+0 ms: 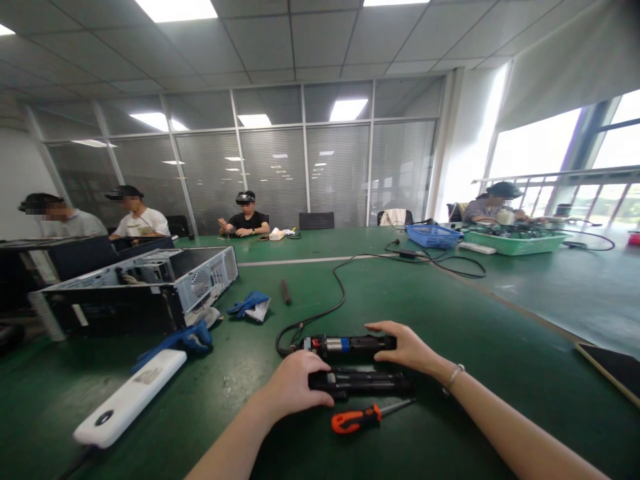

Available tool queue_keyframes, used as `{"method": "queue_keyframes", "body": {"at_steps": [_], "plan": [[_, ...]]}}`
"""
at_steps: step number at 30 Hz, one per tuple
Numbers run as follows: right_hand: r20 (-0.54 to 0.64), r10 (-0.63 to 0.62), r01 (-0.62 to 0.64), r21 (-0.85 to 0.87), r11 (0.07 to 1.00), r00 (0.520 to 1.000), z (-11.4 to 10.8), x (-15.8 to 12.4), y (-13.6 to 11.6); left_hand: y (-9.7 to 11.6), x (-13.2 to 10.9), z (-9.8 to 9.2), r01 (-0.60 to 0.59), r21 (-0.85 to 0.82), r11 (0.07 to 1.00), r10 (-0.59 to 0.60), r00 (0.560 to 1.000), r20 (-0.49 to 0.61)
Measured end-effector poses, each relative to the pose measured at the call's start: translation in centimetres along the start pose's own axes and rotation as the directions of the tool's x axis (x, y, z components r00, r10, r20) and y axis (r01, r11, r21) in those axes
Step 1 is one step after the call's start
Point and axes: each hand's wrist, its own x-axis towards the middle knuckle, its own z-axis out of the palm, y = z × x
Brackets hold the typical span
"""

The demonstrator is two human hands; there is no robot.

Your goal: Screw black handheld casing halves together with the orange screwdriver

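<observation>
In the head view, a long black power tool (357,345) lies flat, with a silver cylinder, a blue band and red parts showing along its left half. My right hand (407,347) curves around its right end, thumb and fingers on either side. Nearer to me lies a long black tool casing (370,383), parallel to it. My left hand (295,383) grips the casing's left end between thumb and fingers. Whether the casing is hollow I cannot tell. Just in front of it lies an orange-and-black screwdriver (357,419), touched by neither hand.
A black cable (340,293) runs from the tool across the green table. Left are a white power strip (133,397), blue gloves (250,305) and an open computer case (135,293). Blue (433,237) and green baskets (517,244) stand back right. Several people sit around the table.
</observation>
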Motion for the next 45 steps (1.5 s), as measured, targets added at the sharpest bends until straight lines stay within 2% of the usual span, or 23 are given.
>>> {"method": "queue_keyframes", "body": {"at_steps": [6, 8, 11, 15, 19, 23, 29, 36, 45], "plan": [[-0.179, -0.002, 0.000, -0.013, 1.000, 0.984, -1.6, -1.1, -0.9, 0.0, -0.1, 0.1, -0.066, 0.011, 0.998, 0.066, 0.997, -0.048], [-0.142, -0.020, 0.020, -0.002, 1.000, 0.990, -2.0, -1.5, -2.0, 0.3, -0.1, -0.2, -0.124, 0.029, 0.992, 0.126, 0.988, -0.084], [-0.026, -0.058, 0.059, 0.020, 0.998, 0.998, -2.1, -1.9, -3.8, 0.8, -0.1, -0.7, -0.206, 0.081, 0.975, 0.217, 0.965, -0.148], [0.063, -0.110, 0.111, -0.014, 0.994, 0.992, -1.4, -2.1, -5.4, 0.9, -0.4, -1.5, -0.215, 0.197, 0.957, 0.259, 0.937, -0.235], [0.037, -0.145, 0.148, -0.098, 0.984, 0.989, -0.7, -2.0, -5.4, 0.0, -0.4, -1.7, -0.180, 0.274, 0.945, 0.271, 0.899, -0.343], [-0.023, -0.246, 0.237, -0.202, 0.950, 0.969, -0.4, -1.9, -4.9, -0.9, -0.2, -1.2, -0.186, 0.289, 0.939, 0.294, 0.869, -0.397], [-0.108, -0.320, 0.278, -0.292, 0.915, 0.941, 0.2, -1.2, -4.1, -1.8, 0.8, -0.4, -0.152, 0.199, 0.968, 0.233, 0.836, -0.496], [-0.076, -0.297, 0.269, -0.255, 0.929, 0.952, 1.5, -0.6, -2.7, -2.8, 1.2, 0.2, -0.042, 0.040, 0.998, 0.056, 0.881, -0.470], [-0.097, -0.262, 0.238, -0.203, 0.950, 0.960, 2.2, -0.3, -2.5, -3.5, 1.2, 0.3, 0.040, -0.056, 0.998, -0.061, 0.898, -0.435]]}}
